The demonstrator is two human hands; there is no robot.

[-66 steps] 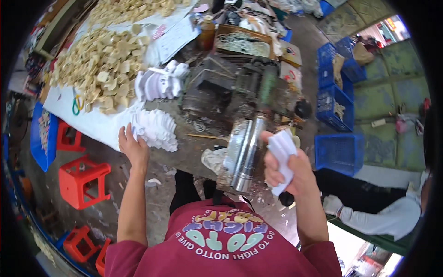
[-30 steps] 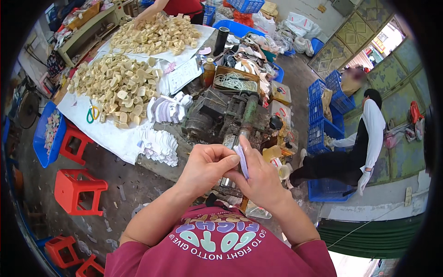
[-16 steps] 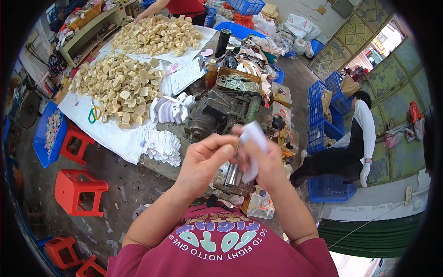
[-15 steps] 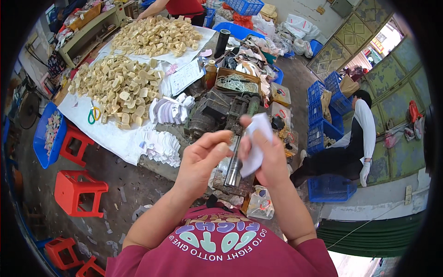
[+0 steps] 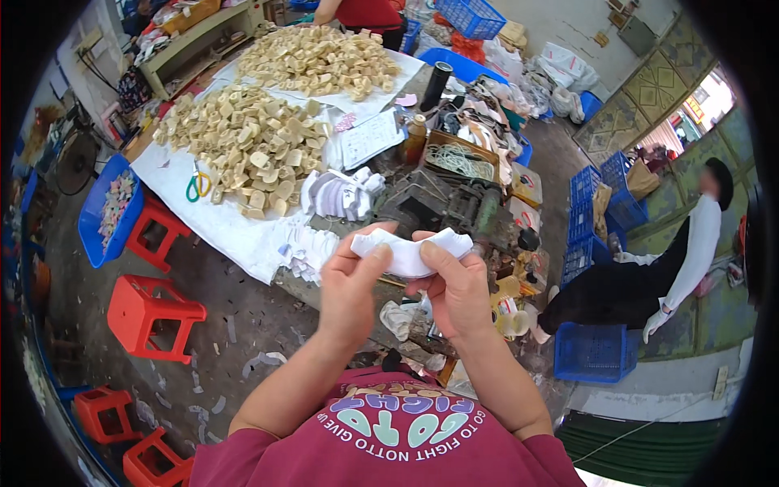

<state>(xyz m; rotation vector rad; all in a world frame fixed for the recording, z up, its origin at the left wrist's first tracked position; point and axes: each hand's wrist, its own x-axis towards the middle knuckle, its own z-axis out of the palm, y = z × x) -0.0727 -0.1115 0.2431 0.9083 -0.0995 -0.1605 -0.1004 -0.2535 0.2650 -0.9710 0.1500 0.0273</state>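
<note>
A curved white piece of sheet material, cloth-like (image 5: 399,258), is stretched between my two hands above the work table's front edge. My left hand (image 5: 347,284) pinches its left end, thumb on top. At the other end, my right hand (image 5: 461,286) grips it the same way, with the fingers behind hidden. Just beyond the hands sits a dark, greasy machine (image 5: 422,199) with a greenish cylindrical part. Similar white curved pieces lie in a bundle (image 5: 341,195) left of the machine, and in a fanned stack (image 5: 307,250) beside my left hand.
Large heaps of beige rounded pieces (image 5: 251,150) cover a white sheet, with scissors (image 5: 197,187) at their edge. Red stools (image 5: 150,316) and a blue tub (image 5: 109,211) stand left. At the right, a person (image 5: 649,260) bends near blue crates (image 5: 596,353). Another person (image 5: 365,15) stands behind the table.
My left hand has come over to the white piece and taken its left end. The piece, earlier upright in my right hand, is now spread lengthwise. The person at right has shifted posture.
</note>
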